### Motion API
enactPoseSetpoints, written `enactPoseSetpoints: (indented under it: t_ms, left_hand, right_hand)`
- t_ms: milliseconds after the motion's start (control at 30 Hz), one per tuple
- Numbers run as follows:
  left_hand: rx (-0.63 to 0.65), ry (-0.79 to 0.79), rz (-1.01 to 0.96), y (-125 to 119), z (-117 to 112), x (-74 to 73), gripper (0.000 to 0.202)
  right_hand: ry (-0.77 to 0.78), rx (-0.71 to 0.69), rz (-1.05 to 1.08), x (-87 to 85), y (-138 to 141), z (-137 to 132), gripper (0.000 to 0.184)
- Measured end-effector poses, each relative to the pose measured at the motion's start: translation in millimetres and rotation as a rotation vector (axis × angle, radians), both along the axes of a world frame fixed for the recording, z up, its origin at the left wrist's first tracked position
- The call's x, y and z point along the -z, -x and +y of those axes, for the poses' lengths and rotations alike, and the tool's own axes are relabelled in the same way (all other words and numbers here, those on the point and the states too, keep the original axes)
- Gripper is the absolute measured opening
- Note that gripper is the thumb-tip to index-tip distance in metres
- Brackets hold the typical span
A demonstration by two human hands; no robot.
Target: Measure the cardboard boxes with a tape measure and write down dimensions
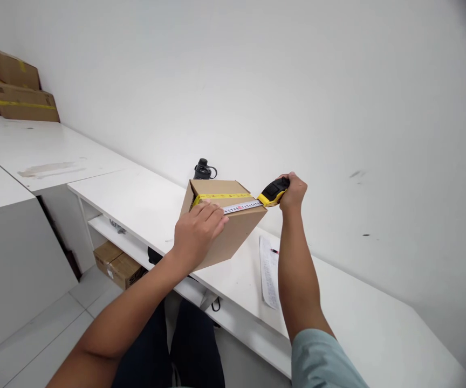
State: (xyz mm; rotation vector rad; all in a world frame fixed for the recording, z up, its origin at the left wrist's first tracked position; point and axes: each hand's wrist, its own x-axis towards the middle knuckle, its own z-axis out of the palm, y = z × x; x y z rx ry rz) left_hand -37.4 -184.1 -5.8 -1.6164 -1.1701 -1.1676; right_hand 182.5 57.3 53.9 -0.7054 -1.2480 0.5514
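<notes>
A cardboard box [233, 237] with yellow tape across its top stands tilted over the white table. Along the top edge nearest me runs the white blade of a tape measure [274, 192], which has a yellow and black case. My right hand [293, 191] is wrapped round that case, just beyond the box's right corner. At the left end, my left hand [199, 229] presses the blade against the box's edge, its fingers closed together over the top; the blade's tip is hidden under them.
Behind the box stands a black bottle [203, 170]. A written sheet of paper [268, 272] and a pen [274, 251] lie on the white table [338, 318] by my right forearm. Another carton [120, 264] sits low at left, and several boxes [26, 102] are stacked far left. A white wall rises behind.
</notes>
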Motion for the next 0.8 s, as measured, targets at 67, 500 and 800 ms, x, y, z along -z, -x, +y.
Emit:
enactPoseSetpoints:
  t_ms: [67, 500, 800]
  left_hand:
    - [-0.003, 0.007, -0.003, 1, 0, 0.5, 0.018]
    - [0.182, 0.075, -0.252, 62, 56, 10.5, 0.034]
    - [0.033, 0.201, -0.123, 148, 93, -8.6, 0.061]
  right_hand:
    - [0.007, 0.009, -0.006, -0.2, 1, 0, 0.049]
    - [0.072, 0.296, -0.128, -4.7, 26, -41, 0.046]
    - [-0.168, 0.565, -0.293, 8.0, 65, -101, 0.052]
